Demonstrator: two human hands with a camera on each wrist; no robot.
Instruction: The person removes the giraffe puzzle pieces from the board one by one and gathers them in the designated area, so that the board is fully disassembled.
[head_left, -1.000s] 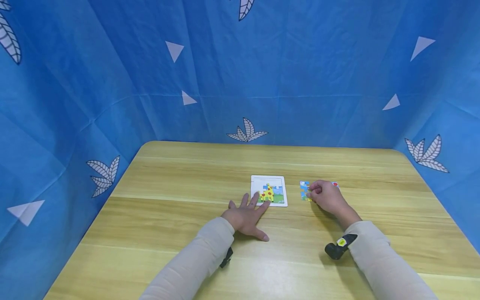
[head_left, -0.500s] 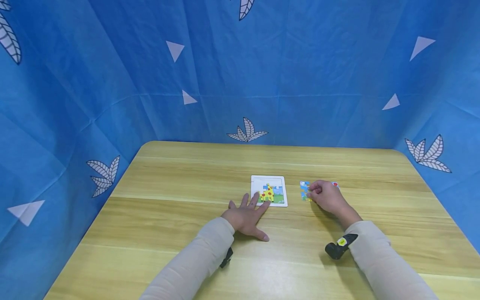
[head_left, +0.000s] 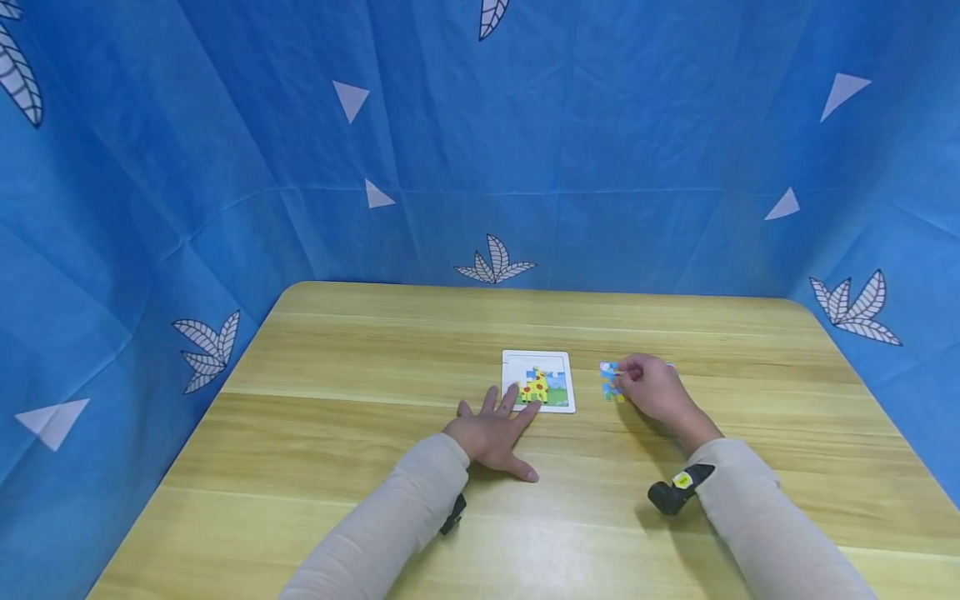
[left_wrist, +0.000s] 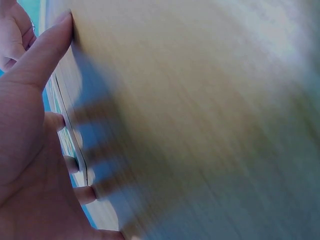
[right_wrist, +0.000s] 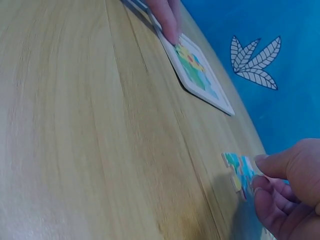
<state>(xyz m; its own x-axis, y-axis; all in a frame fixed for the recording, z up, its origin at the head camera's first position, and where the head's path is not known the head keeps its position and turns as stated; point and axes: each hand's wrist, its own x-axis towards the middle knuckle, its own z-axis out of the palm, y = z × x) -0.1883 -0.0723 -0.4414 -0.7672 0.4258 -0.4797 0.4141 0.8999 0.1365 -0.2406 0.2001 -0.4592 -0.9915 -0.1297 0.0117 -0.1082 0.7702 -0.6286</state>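
Observation:
On the table lies a white puzzle tray [head_left: 512,362] with a partly assembled giraffe picture [head_left: 538,387] in it. My left hand [head_left: 491,433] is spread flat, some fingertips resting on the tray's near edge and the thumb on the wood. To the right, my right hand [head_left: 656,390] is bent over loose jigsaw pieces [head_left: 607,392]. Its thumb and forefinger pinch a puzzle piece, of which only a thin edge shows in the right wrist view. Beside those fingertips, blue, green and yellow pieces [right_wrist: 235,167] lie close together. The hand hides some pieces beneath and behind it.
The wooden table [head_left: 390,342] has rounded far corners, with a blue patterned curtain [head_left: 630,167] hanging behind and at the sides. Black wrist cameras [head_left: 671,496] sit under both sleeves, low over the tabletop.
My right hand has shifted slightly up, its fingers lifting a little and now covering more of the red-dotted piece at its right. The left hand and tray stay put.

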